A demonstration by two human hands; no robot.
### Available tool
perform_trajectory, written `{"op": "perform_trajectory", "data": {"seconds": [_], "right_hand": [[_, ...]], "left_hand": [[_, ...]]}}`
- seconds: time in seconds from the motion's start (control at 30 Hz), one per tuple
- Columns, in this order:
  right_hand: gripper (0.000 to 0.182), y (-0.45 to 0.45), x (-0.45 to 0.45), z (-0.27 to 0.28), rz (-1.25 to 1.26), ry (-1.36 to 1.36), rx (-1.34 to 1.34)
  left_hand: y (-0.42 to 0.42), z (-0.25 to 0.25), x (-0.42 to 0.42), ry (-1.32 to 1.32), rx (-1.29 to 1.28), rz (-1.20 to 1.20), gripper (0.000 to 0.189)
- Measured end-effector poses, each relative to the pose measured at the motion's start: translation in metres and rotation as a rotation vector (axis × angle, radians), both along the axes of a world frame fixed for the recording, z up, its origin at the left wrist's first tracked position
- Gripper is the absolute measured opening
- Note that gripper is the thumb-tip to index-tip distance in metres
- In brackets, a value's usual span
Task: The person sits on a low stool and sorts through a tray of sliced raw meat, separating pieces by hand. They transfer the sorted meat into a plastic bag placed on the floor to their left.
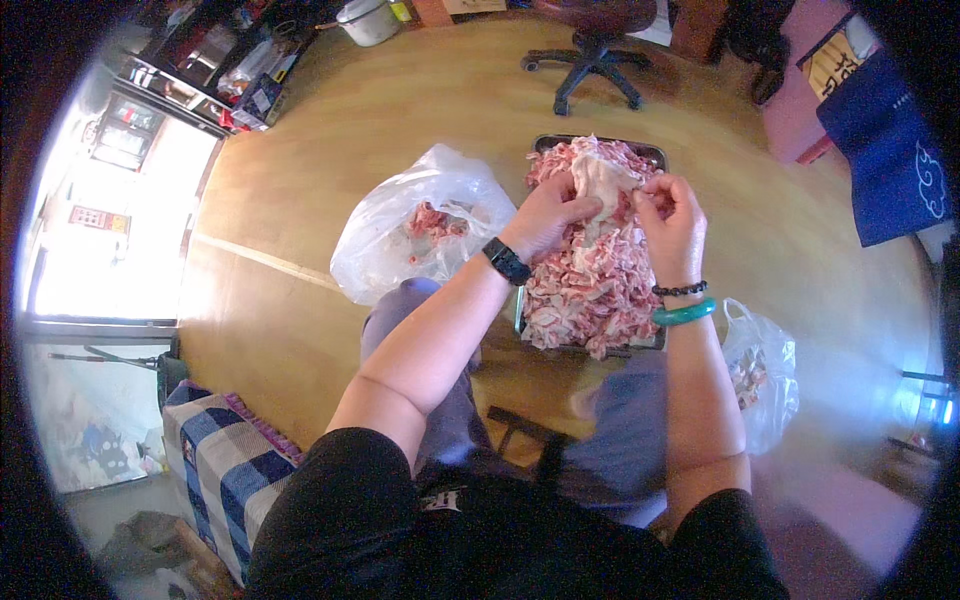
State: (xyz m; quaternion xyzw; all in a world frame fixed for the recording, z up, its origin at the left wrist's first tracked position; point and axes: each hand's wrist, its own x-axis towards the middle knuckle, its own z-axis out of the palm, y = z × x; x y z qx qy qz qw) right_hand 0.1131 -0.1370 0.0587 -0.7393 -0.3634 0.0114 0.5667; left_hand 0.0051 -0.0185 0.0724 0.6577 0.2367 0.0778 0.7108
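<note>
A pale, soft piece of raw meat or fat [602, 178] hangs over a heap of pink and white meat scraps [592, 296]. My left hand [551, 210], with a black watch on its wrist, grips the piece from the left, thumb on top. At its right edge, my right hand [675, 217] pinches it between thumb and fingertips. A black bead bracelet and a green bangle circle my right wrist. The heap fills a dark rectangular tray [661, 159] on the floor and hides most of its inside.
Left of the tray lies a translucent plastic bag [375, 225] with reddish meat pieces [431, 223]. Another plastic bag [776, 375] with scraps stands by my right forearm. Farther off are a wheeled chair base [592, 64], a white pot [367, 21] and a blue cloth [889, 150].
</note>
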Motion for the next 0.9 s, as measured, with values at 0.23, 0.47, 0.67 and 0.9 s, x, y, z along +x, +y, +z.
{"op": "perform_trajectory", "data": {"seconds": [0.23,0.47,0.67,0.9], "right_hand": [[0.021,0.006,-0.016,0.004,0.097,-0.071,-0.064],[0.02,0.009,-0.014,0.004,0.096,0.089,-0.16],[0.022,0.006,-0.005,-0.004,0.296,0.051,0.014],[0.03,0.006,-0.012,0.007,0.267,-0.145,-0.05]], "left_hand": [[0.004,-0.017,0.003,-0.108,0.495,-0.016,0.024],[0.0,-0.016,-0.002,-0.158,0.355,-0.054,0.02],[0.004,-0.013,-0.004,-0.171,0.058,0.046,0.022],[0.006,-0.013,-0.004,-0.284,0.017,-0.063,0.024]]}}
